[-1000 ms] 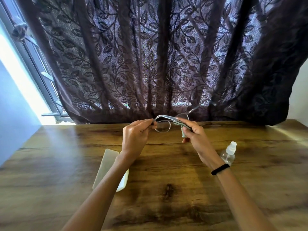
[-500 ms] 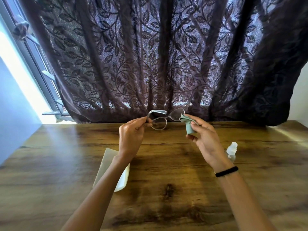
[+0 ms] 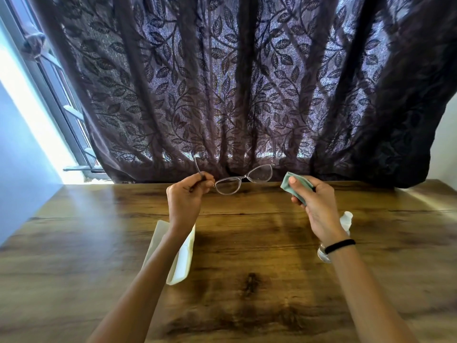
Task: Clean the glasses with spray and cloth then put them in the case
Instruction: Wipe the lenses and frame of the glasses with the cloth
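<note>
My left hand pinches the clear-framed glasses by the temple at the left lens, holding them in the air above the far part of the table with both arms unfolded. My right hand is closed around a crumpled teal cloth, just right of the glasses and apart from them. The white glasses case lies on the table under my left forearm, partly hidden. The small clear spray bottle lies behind my right wrist, mostly covered.
A wooden table fills the lower view. A dark leaf-patterned curtain hangs along its far edge. A window and a pale wall stand at the left.
My right hand with the cloth has come off the right lens and moved right. The glasses have turned to face me, lenses spread, with the arms open.
</note>
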`<action>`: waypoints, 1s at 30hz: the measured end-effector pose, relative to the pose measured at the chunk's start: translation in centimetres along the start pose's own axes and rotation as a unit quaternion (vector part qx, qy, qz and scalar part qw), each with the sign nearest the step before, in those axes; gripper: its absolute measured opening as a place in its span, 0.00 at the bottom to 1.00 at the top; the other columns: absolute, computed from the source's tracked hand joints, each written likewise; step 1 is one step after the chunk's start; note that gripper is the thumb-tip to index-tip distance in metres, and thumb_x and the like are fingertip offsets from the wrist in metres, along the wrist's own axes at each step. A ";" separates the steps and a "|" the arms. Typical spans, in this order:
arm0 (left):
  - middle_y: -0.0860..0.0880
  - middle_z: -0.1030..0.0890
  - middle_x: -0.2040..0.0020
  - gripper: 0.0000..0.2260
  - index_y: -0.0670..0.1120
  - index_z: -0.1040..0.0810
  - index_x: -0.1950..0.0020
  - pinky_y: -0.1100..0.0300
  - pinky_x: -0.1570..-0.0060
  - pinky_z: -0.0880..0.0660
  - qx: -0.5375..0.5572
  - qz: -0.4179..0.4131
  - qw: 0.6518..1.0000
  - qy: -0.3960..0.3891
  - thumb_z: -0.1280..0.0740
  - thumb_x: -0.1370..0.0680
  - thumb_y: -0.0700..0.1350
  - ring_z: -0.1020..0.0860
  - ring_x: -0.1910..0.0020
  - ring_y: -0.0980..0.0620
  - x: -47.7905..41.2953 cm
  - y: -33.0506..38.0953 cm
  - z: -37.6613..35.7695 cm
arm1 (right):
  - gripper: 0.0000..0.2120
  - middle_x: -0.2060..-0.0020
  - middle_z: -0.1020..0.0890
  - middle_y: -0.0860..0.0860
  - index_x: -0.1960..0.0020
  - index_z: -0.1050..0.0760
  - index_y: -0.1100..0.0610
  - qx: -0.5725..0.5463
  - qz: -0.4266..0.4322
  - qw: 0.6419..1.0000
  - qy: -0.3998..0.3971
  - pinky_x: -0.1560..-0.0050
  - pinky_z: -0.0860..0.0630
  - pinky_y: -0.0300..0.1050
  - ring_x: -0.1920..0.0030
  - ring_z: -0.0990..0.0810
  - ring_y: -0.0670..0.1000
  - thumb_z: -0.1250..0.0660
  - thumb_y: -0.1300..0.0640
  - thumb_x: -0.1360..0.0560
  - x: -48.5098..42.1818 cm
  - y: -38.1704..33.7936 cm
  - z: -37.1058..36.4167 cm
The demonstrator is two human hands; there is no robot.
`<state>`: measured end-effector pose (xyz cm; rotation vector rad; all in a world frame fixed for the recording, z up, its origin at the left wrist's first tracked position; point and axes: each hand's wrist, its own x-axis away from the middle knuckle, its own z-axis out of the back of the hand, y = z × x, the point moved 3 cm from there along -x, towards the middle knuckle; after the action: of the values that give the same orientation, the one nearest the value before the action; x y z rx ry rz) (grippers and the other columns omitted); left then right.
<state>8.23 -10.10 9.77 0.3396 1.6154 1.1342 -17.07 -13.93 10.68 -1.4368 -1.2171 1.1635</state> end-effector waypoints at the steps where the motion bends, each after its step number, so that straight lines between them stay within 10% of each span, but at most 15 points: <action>1: 0.50 0.18 0.63 0.09 0.43 0.19 0.56 0.68 0.60 0.23 0.010 0.010 1.000 -0.006 0.32 0.28 0.30 0.19 0.63 0.60 0.0 -0.1 0.0 | 0.09 0.60 0.21 0.51 0.50 0.21 0.59 -0.008 0.001 1.000 0.000 0.69 0.25 0.31 0.62 0.23 0.44 0.30 0.59 0.30 0.0 -0.1 -0.2; 16: 0.54 0.17 0.64 0.17 0.53 0.18 0.62 0.65 0.59 0.23 0.053 0.063 0.992 -0.097 0.32 0.28 0.30 0.21 0.62 0.56 0.2 -1.6 -0.2 | 0.07 0.58 0.24 0.47 0.54 0.20 0.54 0.165 0.162 0.969 -0.087 0.73 0.28 0.31 0.63 0.23 0.41 0.29 0.61 0.31 -0.7 -2.9 -1.5; 30: 0.57 0.19 0.71 0.07 0.50 0.17 0.62 0.68 0.69 0.23 -0.107 0.140 0.984 -0.026 0.24 0.36 0.51 0.21 0.72 0.59 1.8 -1.5 -0.6 | 0.06 0.58 0.24 0.51 0.54 0.19 0.62 0.301 0.292 0.906 0.057 0.55 0.27 0.30 0.61 0.25 0.42 0.29 0.62 0.30 0.7 -3.6 -2.7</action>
<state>7.56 -9.89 7.45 0.4606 1.4129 1.4861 -14.89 -12.99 14.59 -1.3755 -0.2671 1.6452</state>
